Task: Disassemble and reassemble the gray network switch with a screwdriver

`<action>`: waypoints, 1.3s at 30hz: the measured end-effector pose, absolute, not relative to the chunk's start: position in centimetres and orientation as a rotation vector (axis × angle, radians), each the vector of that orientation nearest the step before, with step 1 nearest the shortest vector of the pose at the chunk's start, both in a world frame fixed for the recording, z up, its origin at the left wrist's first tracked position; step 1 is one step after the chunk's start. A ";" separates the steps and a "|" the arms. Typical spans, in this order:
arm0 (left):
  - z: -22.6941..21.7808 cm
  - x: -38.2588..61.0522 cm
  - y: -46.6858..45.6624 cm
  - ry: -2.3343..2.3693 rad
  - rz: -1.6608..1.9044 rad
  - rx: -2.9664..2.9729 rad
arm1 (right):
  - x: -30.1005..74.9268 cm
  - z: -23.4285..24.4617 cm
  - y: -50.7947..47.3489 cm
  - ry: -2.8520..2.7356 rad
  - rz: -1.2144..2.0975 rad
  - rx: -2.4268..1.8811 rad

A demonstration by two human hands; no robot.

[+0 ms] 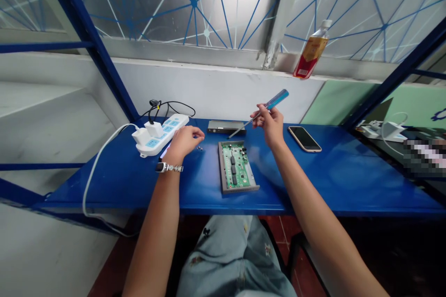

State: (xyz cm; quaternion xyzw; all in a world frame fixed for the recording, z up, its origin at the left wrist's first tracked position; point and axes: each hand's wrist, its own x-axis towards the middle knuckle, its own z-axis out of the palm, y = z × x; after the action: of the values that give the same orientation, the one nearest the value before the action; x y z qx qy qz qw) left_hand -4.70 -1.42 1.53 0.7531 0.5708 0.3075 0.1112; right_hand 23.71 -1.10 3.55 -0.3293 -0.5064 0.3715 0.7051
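Observation:
My right hand (270,123) is closed round the shaft end of a screwdriver (278,99) with a clear blue handle. Its thin shaft slants down to the left, the tip above the table behind an open metal case. Inside that case (222,167) lies a green circuit board (239,167) with black chips. My left hand (187,139) hovers left of the case, thumb and fingers pinched together; whatever they hold, if anything, is hidden. Just below its fingertips several small screws (200,148) lie on the blue table (198,185).
Behind the case lies a flat grey metal cover (226,126). A white power strip (153,144) with plugs and cables stands at left, close to my left hand. A phone (304,139) lies at right. On the window ledge stands a drink bottle (312,51). Blue frame posts flank the table.

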 end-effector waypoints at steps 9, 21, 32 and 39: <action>0.5 -4.7 -1.6 1.828 0.717 2.327 | 22.9 0.9 -0.8 -1.011 1.025 -0.769; -0.3 -5.1 -1.1 1.799 0.695 2.331 | 23.5 0.8 -1.2 -0.962 1.044 -0.779; 0.2 -0.9 -1.6 1.409 1.109 1.995 | 23.4 0.6 -0.9 -0.791 1.081 -0.730; -1.2 3.8 -2.2 0.938 1.410 1.130 | 23.5 0.3 -0.8 -0.576 1.129 -0.723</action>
State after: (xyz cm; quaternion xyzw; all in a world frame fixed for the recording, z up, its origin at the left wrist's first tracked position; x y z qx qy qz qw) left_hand 3.77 -2.17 -1.16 0.4724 0.3920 0.5894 0.5251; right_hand 23.53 -0.80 0.29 -0.3302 -0.2633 0.5156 0.7455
